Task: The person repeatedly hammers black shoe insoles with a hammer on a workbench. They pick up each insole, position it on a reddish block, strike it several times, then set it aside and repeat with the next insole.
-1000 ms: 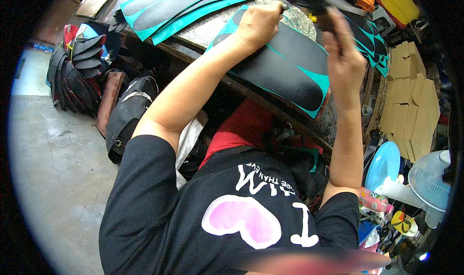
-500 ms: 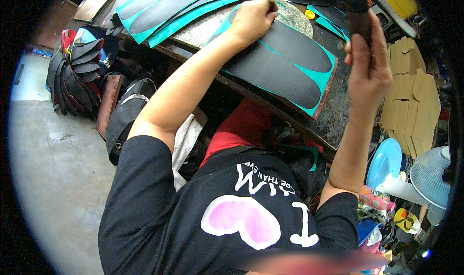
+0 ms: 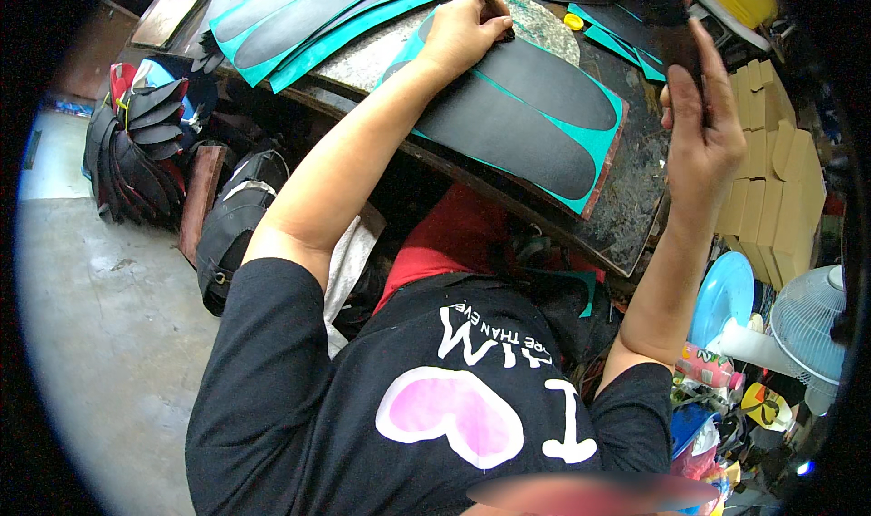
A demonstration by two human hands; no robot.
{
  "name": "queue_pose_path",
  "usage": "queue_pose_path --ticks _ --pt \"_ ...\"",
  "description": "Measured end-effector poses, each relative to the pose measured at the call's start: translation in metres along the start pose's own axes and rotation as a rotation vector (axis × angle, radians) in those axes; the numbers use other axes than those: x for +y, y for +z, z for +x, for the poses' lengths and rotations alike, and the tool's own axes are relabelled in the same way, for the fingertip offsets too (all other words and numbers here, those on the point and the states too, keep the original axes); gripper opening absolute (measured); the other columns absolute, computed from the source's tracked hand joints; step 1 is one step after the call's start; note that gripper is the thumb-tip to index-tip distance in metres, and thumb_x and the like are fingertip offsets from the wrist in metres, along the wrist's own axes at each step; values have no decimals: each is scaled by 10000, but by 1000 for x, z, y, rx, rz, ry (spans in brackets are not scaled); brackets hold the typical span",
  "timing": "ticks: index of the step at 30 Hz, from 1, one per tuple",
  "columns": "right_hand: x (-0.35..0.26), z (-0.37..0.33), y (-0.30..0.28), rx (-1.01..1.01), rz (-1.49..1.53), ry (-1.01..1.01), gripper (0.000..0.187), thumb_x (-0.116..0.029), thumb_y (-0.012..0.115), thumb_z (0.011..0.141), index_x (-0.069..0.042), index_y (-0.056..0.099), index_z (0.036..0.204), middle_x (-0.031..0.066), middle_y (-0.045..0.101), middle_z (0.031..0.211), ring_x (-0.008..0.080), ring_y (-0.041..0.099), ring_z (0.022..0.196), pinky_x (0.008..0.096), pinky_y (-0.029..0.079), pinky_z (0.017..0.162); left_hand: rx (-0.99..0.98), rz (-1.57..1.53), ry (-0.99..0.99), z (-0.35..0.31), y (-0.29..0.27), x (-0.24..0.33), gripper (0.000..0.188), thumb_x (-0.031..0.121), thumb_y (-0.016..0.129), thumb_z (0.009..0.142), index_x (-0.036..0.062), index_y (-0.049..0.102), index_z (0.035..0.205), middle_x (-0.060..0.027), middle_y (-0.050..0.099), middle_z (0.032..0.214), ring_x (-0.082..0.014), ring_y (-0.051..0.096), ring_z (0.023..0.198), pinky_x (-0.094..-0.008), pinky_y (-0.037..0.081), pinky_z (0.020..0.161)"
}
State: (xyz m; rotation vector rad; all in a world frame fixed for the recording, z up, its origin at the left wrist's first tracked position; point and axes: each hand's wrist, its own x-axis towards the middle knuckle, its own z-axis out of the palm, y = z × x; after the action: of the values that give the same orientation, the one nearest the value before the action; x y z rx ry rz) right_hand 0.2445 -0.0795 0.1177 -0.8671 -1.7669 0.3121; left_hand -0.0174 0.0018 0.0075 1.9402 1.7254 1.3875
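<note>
A teal sheet (image 3: 606,144) with long black sole-shaped pieces (image 3: 505,143) on it lies on a red-edged board at the bench edge. Over its far left end is my left hand (image 3: 461,33), fingers closed in a pinch round a small dark thing (image 3: 493,8), perhaps a handle, whose kind is unclear. To the right of the sheet, my right hand (image 3: 708,135) is raised, thumb and fingers closed round a dark object (image 3: 685,51). That object merges with the dark things behind it, so its kind cannot be made out.
More teal sheets with black sole shapes (image 3: 318,19) are stacked at the bench's far left. A round pale slab (image 3: 544,30) and a yellow cap (image 3: 573,22) lie beyond my left hand. Cardboard boxes (image 3: 771,189) and a fan (image 3: 809,321) stand at right; black soles (image 3: 136,157) hang in a bundle at left.
My left hand has turned slightly, showing more of the small dark thing. My right hand has shifted slightly right and down with its dark object. The whole view has moved a little.
</note>
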Motion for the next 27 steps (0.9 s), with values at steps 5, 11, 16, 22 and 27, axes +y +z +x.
queue_pose_path --ticks 5,11,16,22,27 --pt "7 -7 27 -30 -167 -166 388 -303 646 945 -255 604 1327 133 699 1128 265 713 949 342 541 791 -7 208 338 -5 8 21 150 145 667 850 43 593 933 -207 666 780 -402 667 783 -476 529 710" --pt "36 -21 7 -159 -374 307 388 -400 631 940 -290 618 1312 164 710 993 276 702 769 344 520 679 45 -648 -235 0 15 5 140 112 688 881 -2 656 957 -92 720 799 -126 707 713 -291 576 666" --pt "2 -5 -14 -20 -108 77 374 -237 645 957 -189 617 1327 67 690 995 87 611 810 255 491 710 2 -281 -39 -1 13 7 150 142 707 864 11 662 919 -124 713 790 -218 714 720 -331 563 680" --pt "9 -13 18 -42 -173 -142 367 -227 662 937 -177 631 1299 133 702 1147 226 709 982 345 534 787 -27 284 442 -7 16 29 201 209 718 858 45 637 942 -192 691 849 -349 689 794 -392 547 712" --pt "35 -27 5 -108 -321 181 378 -352 642 940 -228 630 1297 164 694 1106 291 709 947 349 529 779 62 -442 -118 -4 21 19 108 119 675 872 17 680 906 -140 714 797 -198 710 682 -315 565 656"
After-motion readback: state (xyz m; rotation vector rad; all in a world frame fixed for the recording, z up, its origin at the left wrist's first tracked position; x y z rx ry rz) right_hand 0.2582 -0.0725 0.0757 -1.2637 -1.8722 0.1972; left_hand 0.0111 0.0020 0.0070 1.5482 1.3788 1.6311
